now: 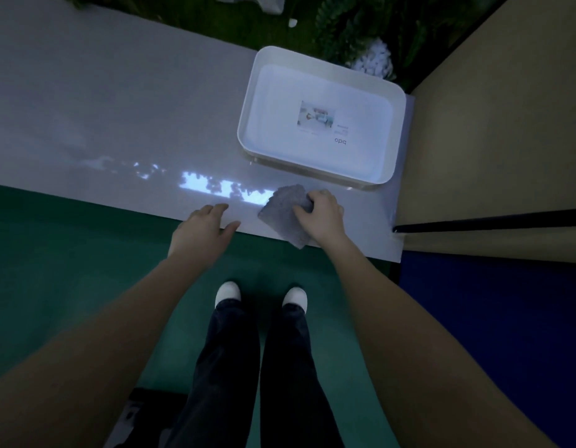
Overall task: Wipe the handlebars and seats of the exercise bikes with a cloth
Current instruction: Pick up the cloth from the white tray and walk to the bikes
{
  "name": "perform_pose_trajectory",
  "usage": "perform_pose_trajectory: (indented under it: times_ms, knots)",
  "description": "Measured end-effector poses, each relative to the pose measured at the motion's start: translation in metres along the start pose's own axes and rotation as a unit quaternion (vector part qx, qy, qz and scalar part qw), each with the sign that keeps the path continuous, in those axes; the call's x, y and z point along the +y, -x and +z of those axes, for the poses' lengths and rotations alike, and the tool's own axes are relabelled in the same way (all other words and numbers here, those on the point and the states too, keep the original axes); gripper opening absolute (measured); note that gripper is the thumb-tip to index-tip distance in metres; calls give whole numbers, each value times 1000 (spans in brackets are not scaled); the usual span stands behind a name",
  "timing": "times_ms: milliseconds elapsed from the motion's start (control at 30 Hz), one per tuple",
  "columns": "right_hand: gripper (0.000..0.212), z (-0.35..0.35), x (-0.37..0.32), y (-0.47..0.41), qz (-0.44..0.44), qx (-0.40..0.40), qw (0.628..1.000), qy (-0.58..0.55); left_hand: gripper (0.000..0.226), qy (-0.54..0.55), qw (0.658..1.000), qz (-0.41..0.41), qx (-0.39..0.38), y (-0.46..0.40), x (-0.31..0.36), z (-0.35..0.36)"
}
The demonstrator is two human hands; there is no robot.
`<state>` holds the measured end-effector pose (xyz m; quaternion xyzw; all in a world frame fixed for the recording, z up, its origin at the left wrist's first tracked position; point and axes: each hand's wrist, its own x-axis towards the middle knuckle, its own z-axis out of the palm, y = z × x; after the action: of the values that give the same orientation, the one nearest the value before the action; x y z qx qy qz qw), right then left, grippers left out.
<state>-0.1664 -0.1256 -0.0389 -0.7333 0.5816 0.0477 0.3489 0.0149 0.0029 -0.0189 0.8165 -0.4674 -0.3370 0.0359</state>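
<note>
Head view: your right hand [322,215] grips the grey cloth [285,211] at the ledge [118,124] edge.
Your left hand [204,226] rests flat, fingers relaxed; the cloth's right part hides under your fingers.

grey cloth [285,210]: nubbly, matt, towel-like weave. desk [118,124]: smooth pale laminate, faintly glossy, caught a patch of light. white tray [248,124]: smooth glossy plastic, printed paper label on its bottom. floor [70,270]: matt green, even. trousers [228,367]: dark matt fabric. shoes [228,292]: smooth white.

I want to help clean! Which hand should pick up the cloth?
The right hand: its fingers already curl on the grey cloth at the table edge. The left hand lies flat beside it.
</note>
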Motion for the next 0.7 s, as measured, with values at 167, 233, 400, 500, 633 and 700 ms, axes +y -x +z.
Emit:
perform_pose_trajectory:
  times_ms: [167,233,400,500,633,700]
  knots:
    - [6,-44,-29,34,-45,43,989,-135,51,62,998,10,8,18,18,-30]
    - [8,-64,-48,49,-41,57,977,-199,48,105,994,13,9,25,25,-43]
    - [14,-114,-101,101,-31,35,937,-347,44,277,960,-39,20,54,49,-80]
    - [20,-136,-129,133,-32,-15,904,-426,49,440,892,-92,-34,78,60,-101]
    - [22,-149,-151,160,-67,-58,885,-458,50,668,731,-93,-102,113,62,-121]
    - [23,-151,-153,165,-81,-74,894,-435,37,732,672,-83,-75,128,62,-127]
